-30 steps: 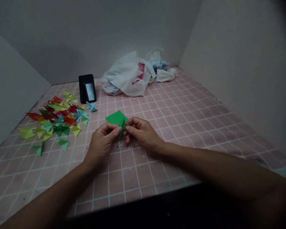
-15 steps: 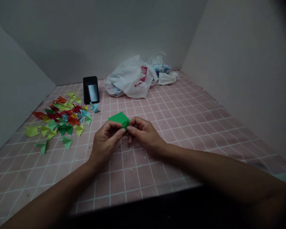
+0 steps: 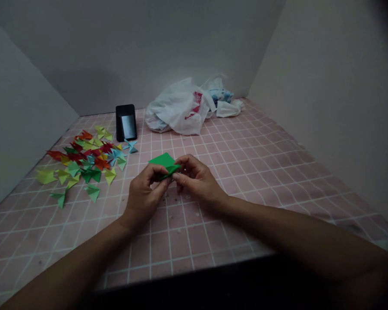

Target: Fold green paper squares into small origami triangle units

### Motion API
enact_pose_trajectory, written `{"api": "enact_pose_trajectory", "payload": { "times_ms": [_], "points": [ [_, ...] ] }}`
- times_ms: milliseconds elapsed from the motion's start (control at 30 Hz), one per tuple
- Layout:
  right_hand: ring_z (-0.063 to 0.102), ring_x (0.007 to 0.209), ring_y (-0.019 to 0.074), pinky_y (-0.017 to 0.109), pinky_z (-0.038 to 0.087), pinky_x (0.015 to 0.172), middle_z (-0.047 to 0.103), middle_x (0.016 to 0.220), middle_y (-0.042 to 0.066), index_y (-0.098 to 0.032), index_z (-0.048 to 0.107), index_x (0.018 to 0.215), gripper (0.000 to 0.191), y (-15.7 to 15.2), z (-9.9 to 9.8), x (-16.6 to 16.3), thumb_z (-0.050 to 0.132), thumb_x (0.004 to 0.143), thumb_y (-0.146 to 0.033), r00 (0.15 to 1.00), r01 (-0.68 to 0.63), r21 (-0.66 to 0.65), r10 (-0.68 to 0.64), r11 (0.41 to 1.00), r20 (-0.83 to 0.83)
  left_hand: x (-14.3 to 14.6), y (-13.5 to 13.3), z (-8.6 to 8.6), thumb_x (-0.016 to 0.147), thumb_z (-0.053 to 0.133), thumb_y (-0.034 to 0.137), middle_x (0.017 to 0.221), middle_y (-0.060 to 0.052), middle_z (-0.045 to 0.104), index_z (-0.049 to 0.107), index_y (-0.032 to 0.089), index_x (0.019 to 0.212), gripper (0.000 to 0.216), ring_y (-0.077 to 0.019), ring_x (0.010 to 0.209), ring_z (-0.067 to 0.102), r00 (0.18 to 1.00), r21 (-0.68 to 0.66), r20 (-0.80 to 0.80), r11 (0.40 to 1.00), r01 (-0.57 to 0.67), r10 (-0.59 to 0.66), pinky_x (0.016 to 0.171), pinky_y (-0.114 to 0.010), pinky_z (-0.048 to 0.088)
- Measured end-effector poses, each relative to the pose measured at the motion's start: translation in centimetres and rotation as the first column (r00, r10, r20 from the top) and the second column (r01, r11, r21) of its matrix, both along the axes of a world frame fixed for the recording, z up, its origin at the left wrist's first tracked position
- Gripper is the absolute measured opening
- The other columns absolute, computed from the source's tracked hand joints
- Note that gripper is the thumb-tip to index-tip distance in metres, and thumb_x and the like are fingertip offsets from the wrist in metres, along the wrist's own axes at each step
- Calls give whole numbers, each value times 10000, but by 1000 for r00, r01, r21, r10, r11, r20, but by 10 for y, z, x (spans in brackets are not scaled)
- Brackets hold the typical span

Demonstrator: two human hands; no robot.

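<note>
1. Near the middle of the table, the left hand [image 3: 147, 187] pinches a folded green paper [image 3: 171, 171] between thumb and fingers.
2. Close beside it, the right hand [image 3: 202, 185] grips the same piece at its right end; the two hands are nearly together.
3. Just beyond the fingers lies a flat green sheet [image 3: 162, 159], on a pink cloth [image 3: 261, 163] with a white grid.
4. To the left, folded paper pieces [image 3: 90, 173] in red, orange, yellow, green and blue lie clustered, some overlapping.
5. Behind these, a black device [image 3: 119, 125] bears a pale rectangle on its face.
6. Toward the back wall, a white plastic bag [image 3: 173, 107] carries red print [image 3: 197, 102], illegible here; beside it sits a blue-and-white packet [image 3: 222, 95], its markings too small to read.
</note>
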State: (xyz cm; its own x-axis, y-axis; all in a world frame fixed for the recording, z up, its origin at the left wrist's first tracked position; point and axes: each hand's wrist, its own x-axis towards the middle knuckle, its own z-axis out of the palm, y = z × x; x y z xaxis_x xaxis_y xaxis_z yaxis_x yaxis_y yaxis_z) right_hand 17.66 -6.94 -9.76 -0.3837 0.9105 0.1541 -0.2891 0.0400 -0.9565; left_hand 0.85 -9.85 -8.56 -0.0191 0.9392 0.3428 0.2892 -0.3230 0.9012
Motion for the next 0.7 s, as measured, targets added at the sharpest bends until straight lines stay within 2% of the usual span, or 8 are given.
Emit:
{"api": "enact_pose_trajectory", "payload": {
  "times_ms": [167, 267, 400, 533, 600, 700],
  "points": [
    [567, 623, 87, 261, 481, 585, 574, 871, -36, -233, 574, 950, 144, -2, 1, 1, 685, 858, -235, 998, 24, 63, -27, 998, 50, -4, 2, 2, 819, 711, 89, 951, -26, 685, 680, 242, 817, 156, -203, 937, 665, 992, 232, -126, 973, 15, 15, 857, -351, 521],
    [577, 617, 97, 273, 491, 592, 575, 853, -29, -229, 568, 950, 137, -6, 7, 4, 652, 930, -336, 999, 20, 58, -22, 998, 42, -6, 1, 6, 827, 720, 63, 994, -20, 679, 679, 254, 807, 196, -207, 976, 658, 984, 363, -160, 932, -12, 76, 898, -373, 526],
    [585, 621, 111, 279, 496, 635, 603, 744, -10, -198, 598, 864, 370, -9, 14, 7, 526, 1025, -524, 999, -11, 48, 8, 999, 46, -10, -2, 9, 843, 737, 66, 1011, -12, 676, 682, 261, 798, 207, -199, 985, 660, 981, 463, -178, 886, 9, 83, 925, -371, 528],
    [601, 551, 102, 249, 486, 572, 636, 673, -31, -193, 595, 874, 304, -10, 14, 6, 678, 947, -477, 993, -115, -33, 114, 993, -43, -13, 0, 8, 864, 734, 77, 1018, -12, 679, 681, 258, 813, 195, -190, 986, 664, 968, 517, -227, 855, 26, 108, 901, -353, 542],
    [603, 513, 97, 235, 484, 534, 646, 660, -46, -194, 589, 889, 276, -9, 13, 4, 751, 888, -417, 984, -157, -75, 150, 985, -96, -13, 3, 6, 873, 728, 70, 1008, -10, 674, 671, 247, 819, 193, -179, 970, 664, 962, 574, -249, 817, 51, 115, 870, -333, 548],
    [608, 497, 93, 227, 492, 512, 644, 654, -53, -191, 584, 876, 256, -7, 13, 3, 768, 853, -368, 985, -146, -87, 137, 985, -108, -14, 8, 3, 883, 697, 28, 1021, -14, 666, 671, 231, 861, 206, -164, 975, 662, 958, 589, -266, 804, 77, 103, 877, -316, 540]
  ]
}}
